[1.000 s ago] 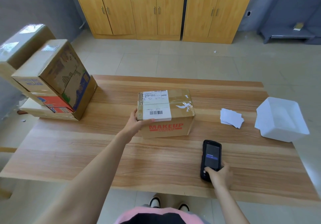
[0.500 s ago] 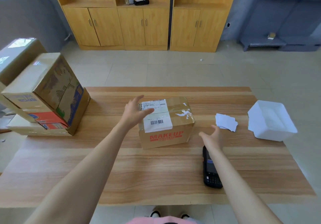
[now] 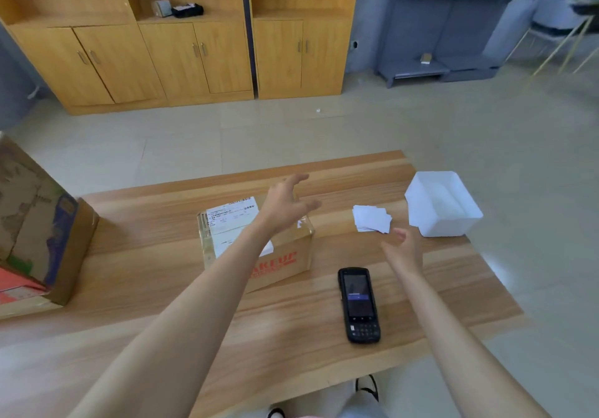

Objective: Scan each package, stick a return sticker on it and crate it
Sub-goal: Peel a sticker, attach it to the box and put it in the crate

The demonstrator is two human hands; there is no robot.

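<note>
A person stands at a wooden table [image 3: 155, 255], both bare arms stretched forward over it. The package [image 3: 291, 252], a brown cardboard box with red lettering on its front and a white shipping label on top, sits near the middle of the table. The left hand [image 3: 285, 205] hovers above the package's far right corner, fingers spread and loosely bent, holding nothing. The left forearm crosses over the box and hides part of the label and the start of the red print.

The right hand [image 3: 405, 249] hangs above the bare table, fingers relaxed and empty. Just beyond its fingertips lies a loose pile of white stickers [image 3: 371, 219]. To the right of the pile, near the table's far right corner, stands a white crate [image 3: 453, 226]. A black handheld scanner [image 3: 358, 304] lies flat, screen up, between the package and the right forearm, touching neither.

At the left edge of the table sits a stack of larger cardboard boxes [image 3: 39, 223]. Across the tiled floor stand wooden cabinets [image 3: 194, 54] and grey shelving [image 3: 437, 35].
</note>
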